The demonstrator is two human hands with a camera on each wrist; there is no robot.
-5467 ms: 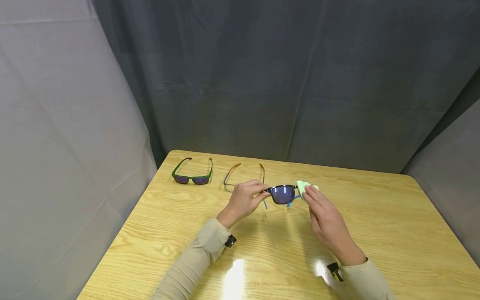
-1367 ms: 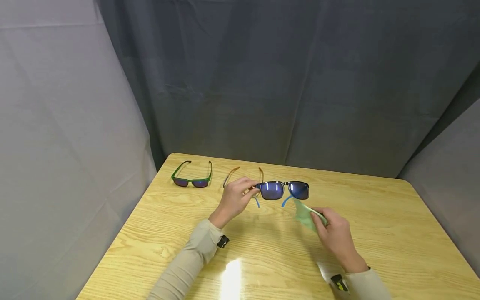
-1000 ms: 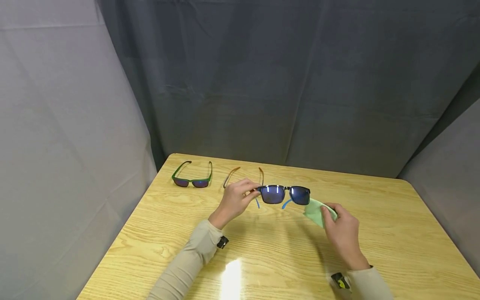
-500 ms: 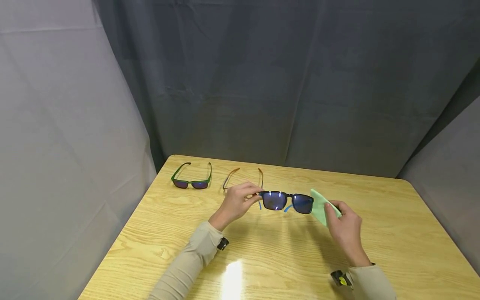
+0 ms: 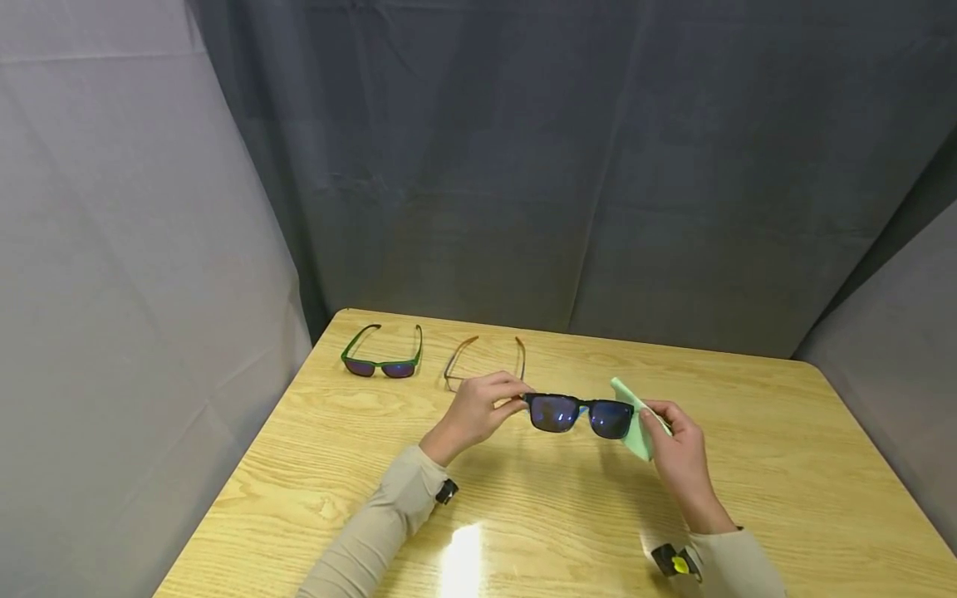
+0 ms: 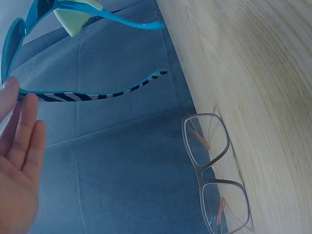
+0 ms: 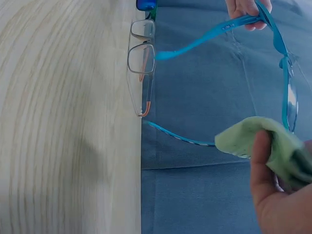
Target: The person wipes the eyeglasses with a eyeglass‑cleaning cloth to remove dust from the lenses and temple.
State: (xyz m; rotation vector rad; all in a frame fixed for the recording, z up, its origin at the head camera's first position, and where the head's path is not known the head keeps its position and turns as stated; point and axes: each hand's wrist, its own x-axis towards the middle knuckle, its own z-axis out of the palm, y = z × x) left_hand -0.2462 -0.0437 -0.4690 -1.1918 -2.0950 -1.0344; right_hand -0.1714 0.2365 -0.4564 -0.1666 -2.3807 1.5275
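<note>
My left hand (image 5: 478, 413) pinches a pair of dark-lensed sunglasses (image 5: 555, 413) at the hinge corner, holding them above the table with the lenses facing me. Their inner side is bright blue, and one temple (image 6: 97, 96) shows a black-and-white striped pattern in the left wrist view. My right hand (image 5: 684, 453) pinches a folded pale green cloth (image 5: 637, 436) between thumb and fingers. The cloth sits right at the far right end of the sunglasses, around the other temple in the right wrist view, and hides part of that temple.
Green-framed sunglasses (image 5: 381, 368) rest at the table's back left, temples open. Beside them lie clear eyeglasses (image 5: 451, 365) with orange temple tips, partly behind my left hand. The wooden table (image 5: 777, 465) ends at a dark grey curtain (image 5: 478, 166), with lighter cloth at both sides.
Earlier the cloth covered the right lens; then my right hand drew it off and down. Since then, the sunglasses have lowered and tilted, and the cloth has come to their right end.
</note>
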